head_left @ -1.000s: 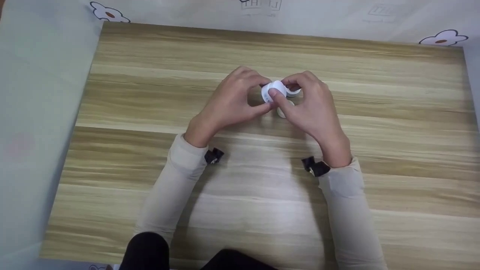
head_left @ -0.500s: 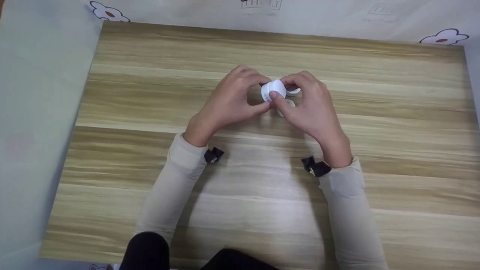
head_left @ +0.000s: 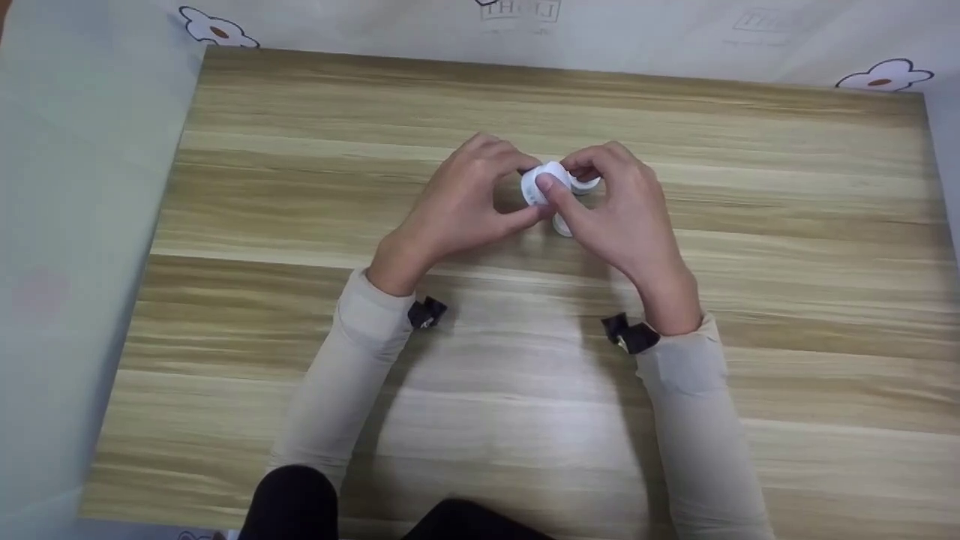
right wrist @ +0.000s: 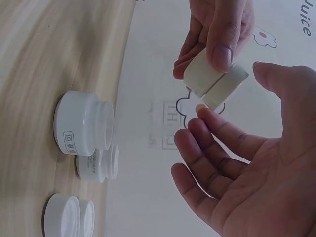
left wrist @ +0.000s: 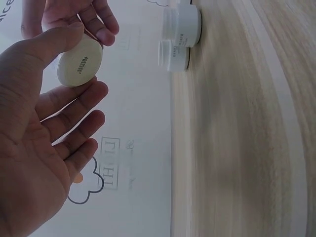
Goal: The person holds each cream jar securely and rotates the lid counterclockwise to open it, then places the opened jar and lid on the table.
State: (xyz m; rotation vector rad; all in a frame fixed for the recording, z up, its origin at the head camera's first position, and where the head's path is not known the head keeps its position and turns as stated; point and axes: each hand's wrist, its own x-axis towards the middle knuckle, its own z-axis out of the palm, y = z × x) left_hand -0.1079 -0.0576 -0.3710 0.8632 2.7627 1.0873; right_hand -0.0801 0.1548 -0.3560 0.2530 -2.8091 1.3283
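A small white cream jar (head_left: pixel 531 189) is held up over the table, its round lid (right wrist: pixel 227 91) on it and turned to the right. My left hand (head_left: pixel 459 196) pinches the jar between thumb and fingers; its printed base faces the left wrist view. Around the lid curves my right hand (head_left: pixel 621 206). In the right wrist view the right thumb stands apart from the lid, while the index fingertip is right at its edge. Below the hands, a larger lidless white jar (right wrist: pixel 76 123) and a smaller lidless jar (right wrist: pixel 91 165) stand on the table.
Two loose white lids (right wrist: pixel 61 216) sit side by side near those jars in the right wrist view. All of this is on a wood-grain table (head_left: pixel 495 390). Behind it hangs a pale sheet (head_left: pixel 637 37) with flower prints.
The right thumb shifts slightly up over the lid. The jar tilts a little in the fingers; both arms stay in about the same place.
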